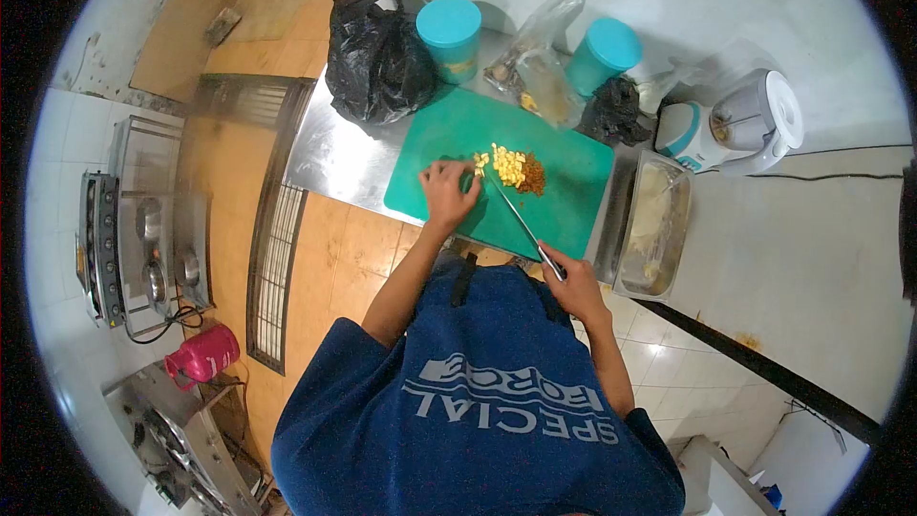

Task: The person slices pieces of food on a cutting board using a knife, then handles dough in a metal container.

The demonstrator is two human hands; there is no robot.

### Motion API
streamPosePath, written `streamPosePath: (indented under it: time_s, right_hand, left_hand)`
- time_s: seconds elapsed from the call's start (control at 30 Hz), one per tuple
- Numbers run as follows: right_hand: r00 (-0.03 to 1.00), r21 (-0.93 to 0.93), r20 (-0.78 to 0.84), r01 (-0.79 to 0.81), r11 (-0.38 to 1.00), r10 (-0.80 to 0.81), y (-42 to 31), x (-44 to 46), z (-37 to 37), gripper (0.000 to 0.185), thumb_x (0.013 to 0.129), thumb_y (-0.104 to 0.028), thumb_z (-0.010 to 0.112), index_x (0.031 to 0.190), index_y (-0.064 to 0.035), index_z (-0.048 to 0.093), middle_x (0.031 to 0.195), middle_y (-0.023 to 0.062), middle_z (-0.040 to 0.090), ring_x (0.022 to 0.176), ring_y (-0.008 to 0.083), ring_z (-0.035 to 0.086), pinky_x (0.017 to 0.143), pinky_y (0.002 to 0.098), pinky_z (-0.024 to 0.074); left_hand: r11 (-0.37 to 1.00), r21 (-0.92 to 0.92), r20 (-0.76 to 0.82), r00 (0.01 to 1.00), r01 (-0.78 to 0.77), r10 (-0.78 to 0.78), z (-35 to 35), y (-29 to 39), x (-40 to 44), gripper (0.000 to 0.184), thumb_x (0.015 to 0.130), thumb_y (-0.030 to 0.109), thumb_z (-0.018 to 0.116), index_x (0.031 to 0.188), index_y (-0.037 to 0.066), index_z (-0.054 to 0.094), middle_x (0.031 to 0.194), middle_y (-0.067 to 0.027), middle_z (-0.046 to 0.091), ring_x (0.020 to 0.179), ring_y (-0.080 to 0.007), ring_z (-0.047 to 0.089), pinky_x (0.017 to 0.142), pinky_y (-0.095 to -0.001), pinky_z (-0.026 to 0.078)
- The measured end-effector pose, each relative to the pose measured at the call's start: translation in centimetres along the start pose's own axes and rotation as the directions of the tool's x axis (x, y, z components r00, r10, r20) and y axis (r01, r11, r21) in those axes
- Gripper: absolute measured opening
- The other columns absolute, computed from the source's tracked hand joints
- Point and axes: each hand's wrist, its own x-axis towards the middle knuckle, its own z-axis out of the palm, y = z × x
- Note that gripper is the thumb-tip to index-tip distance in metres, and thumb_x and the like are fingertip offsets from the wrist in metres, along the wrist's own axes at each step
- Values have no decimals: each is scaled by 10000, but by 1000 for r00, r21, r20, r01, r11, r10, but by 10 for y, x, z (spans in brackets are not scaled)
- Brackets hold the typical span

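My right hand (571, 287) is wrapped round the handle of a kitchen knife (517, 214). The blade slants up and left across a green cutting board (573, 215), its tip by a small pile of chopped yellow pieces (509, 165). Against the pile's right side lies a finely chopped brown-orange heap (533, 175). My left hand (447, 193) rests on the board's left part with bent fingers. Its index finger and thumb reach to the loose yellow bits left of the blade tip. Whatever sits under those fingertips is too small to make out.
Behind the board stand a black plastic bag (374, 62), a turquoise-lidded container (449, 29), clear bags of food (535, 67), a second turquoise container (607, 48) and a small black bag (614, 113). To the right are a metal tray (680, 229) and a blender (735, 124).
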Motion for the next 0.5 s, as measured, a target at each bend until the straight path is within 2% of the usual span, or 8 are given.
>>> streamPosePath:
  time_s: [0.1,0.17,0.2,0.27,0.5]
  right_hand:
    - [1000,35,-30,-5,999,6,-3,6,6,431,993,-288,652,1413,-201,696,868,278,723,762,427,724,760,500,571]
    - [993,87,-106,54,995,-44,4,13,18,442,983,-187,676,1424,-153,685,849,233,732,627,244,660,639,399,514]
    - [993,87,-105,54,995,-45,4,16,21,442,983,-187,676,1424,-153,685,849,233,732,627,244,660,639,399,514]
    - [989,123,-137,71,990,-54,3,22,26,426,983,-252,659,1404,-196,700,875,267,726,759,415,736,748,496,574]
    - [987,138,-136,108,985,-89,2,31,34,439,969,-223,677,1406,-190,698,902,276,729,759,410,745,728,480,584]
  left_hand:
    - [997,71,-22,999,-31,33,-3,3,1,266,852,307,802,1079,181,744,1086,-12,751,1091,-260,613,984,-469,371]
    - [998,62,0,1000,2,-2,-2,4,0,237,851,297,768,1044,159,760,1095,-24,755,1103,-275,608,982,-482,374]
    - [998,62,0,1000,3,-3,-1,4,0,237,851,297,768,1044,159,760,1095,-24,755,1103,-275,608,982,-482,374]
    - [995,98,-20,1000,-20,22,-2,3,0,259,854,326,771,1052,160,762,1101,-25,756,1098,-276,610,974,-482,381]
    - [994,107,-16,999,-28,29,-2,4,0,269,850,330,776,1056,158,763,1100,-24,756,1095,-277,613,979,-479,387]
